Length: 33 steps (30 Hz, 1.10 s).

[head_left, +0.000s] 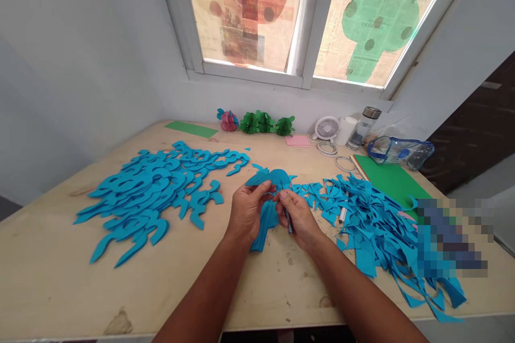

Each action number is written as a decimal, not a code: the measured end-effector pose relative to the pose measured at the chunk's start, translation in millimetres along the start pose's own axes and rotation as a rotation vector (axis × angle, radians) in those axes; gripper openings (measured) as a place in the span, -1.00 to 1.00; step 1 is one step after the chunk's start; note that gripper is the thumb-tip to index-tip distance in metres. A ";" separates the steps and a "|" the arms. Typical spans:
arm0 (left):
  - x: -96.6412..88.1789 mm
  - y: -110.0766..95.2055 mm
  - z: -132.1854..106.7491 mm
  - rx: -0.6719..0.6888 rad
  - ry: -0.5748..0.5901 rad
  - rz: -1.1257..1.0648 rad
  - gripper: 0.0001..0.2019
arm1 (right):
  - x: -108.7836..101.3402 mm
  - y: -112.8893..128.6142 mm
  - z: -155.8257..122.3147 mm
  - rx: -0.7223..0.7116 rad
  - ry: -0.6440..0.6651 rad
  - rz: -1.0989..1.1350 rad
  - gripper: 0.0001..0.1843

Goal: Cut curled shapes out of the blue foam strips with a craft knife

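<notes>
My left hand pinches a blue cut-out, thin like paper or felt, with a curved upper edge. My right hand is closed around dark, slim scissors, mostly hidden by the fingers, at the right side of that piece. Below both hands, more blue material lies on the table. To the left spreads a pile of curved blue cut-outs. On the right is a heap of blue scraps, with a white marker among them.
Along the back of the wooden table stand green paper decorations, a pink one, a small white fan and a bottle. A clear pouch lies near green sheets. The right edge is partly pixelated.
</notes>
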<state>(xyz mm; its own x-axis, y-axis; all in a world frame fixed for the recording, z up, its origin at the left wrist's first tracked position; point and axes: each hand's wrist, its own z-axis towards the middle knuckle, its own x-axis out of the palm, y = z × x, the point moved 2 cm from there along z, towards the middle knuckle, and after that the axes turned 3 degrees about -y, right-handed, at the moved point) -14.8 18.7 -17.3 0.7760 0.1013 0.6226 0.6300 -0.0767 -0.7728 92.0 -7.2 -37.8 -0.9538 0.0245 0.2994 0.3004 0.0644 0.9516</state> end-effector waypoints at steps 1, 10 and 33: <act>0.8 0.6 -0.6 0.000 0.003 0.004 -0.82 | -0.4 -0.3 0.4 -0.001 0.000 0.003 -0.59; 5.6 -1.2 -5.4 0.007 0.006 0.033 -0.84 | -2.2 -2.1 1.3 0.007 0.044 0.047 -0.58; 7.0 -2.9 -6.4 0.046 -0.003 0.067 -0.86 | -1.8 -0.3 0.6 0.064 0.065 0.083 -0.58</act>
<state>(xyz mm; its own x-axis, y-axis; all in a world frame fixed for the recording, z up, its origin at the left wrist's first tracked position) -11.1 13.3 -9.9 0.8164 0.1007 0.5687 0.5743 -0.0375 -0.8178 93.6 -6.7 -38.7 -0.9234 -0.0325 0.3824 0.3756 0.1282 0.9179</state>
